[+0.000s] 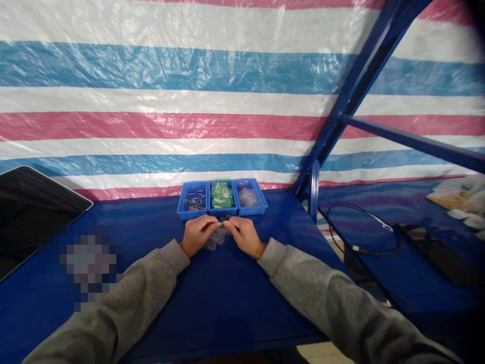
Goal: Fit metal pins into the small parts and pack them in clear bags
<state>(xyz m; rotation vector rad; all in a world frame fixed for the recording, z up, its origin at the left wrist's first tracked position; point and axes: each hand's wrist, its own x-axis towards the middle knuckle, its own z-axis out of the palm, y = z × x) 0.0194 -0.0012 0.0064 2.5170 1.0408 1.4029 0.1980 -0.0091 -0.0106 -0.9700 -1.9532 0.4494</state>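
Note:
My left hand (197,235) and my right hand (245,236) meet just in front of three blue bins, thumbs and forefingers pinched close together. What lies between the fingertips is too small to make out. Under and between the hands are several small clear plastic bags (214,240), with contents I cannot identify. The left bin (183,208) contains thin metal pieces (195,202) like screws or pins. Green packets (222,195) fill the middle bin (223,212). Clear plastic bags (247,197) lie in the right bin (254,210).
A blue table (227,313) carries the bins. At the left stands a dark panel with a pale rim (34,217), near a blurred-out patch (89,263). A blue metal frame (341,111) rises at right, beyond it a black cable (364,253). Striped sheeting (170,101) hangs behind.

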